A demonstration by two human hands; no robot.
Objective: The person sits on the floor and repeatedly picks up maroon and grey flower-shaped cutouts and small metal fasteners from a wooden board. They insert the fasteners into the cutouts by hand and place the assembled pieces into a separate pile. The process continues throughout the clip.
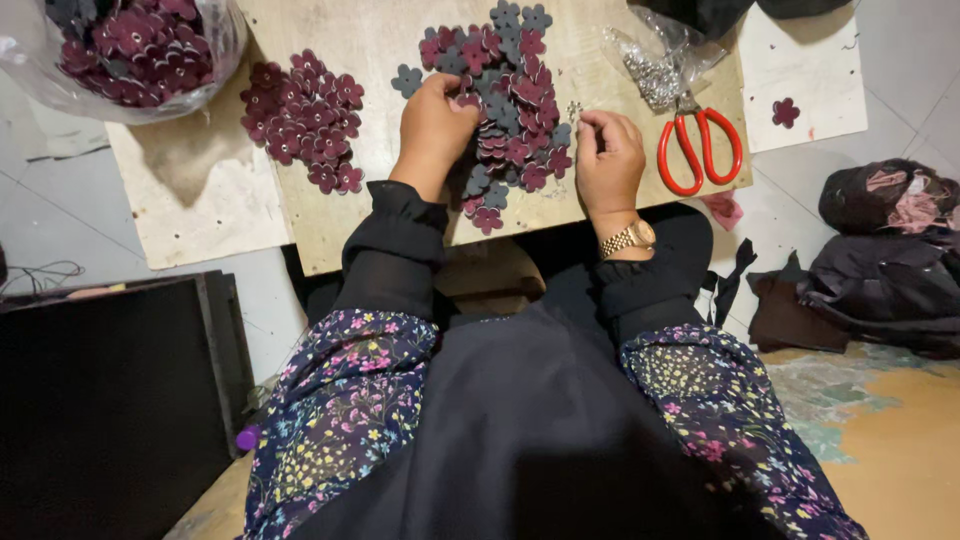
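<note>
Left hand (pixel 434 118) digs curled fingers into maroon-and-grey flower cutouts (pixel 512 100) piled on table (pixel 380 40). Right hand (pixel 608 152) pinches a small silver piece (pixel 574 108).

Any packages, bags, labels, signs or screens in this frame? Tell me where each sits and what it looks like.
Clear plastic bag: top left corner, rounded, full of maroon flower cutouts.
Small clear bag: top of the board, just above the red scissors, crumpled, holding small silver metal pieces.
Dark bag: on the floor at right, lumpy, blackish with pink patches.
No labels, signs or screens show.
</note>
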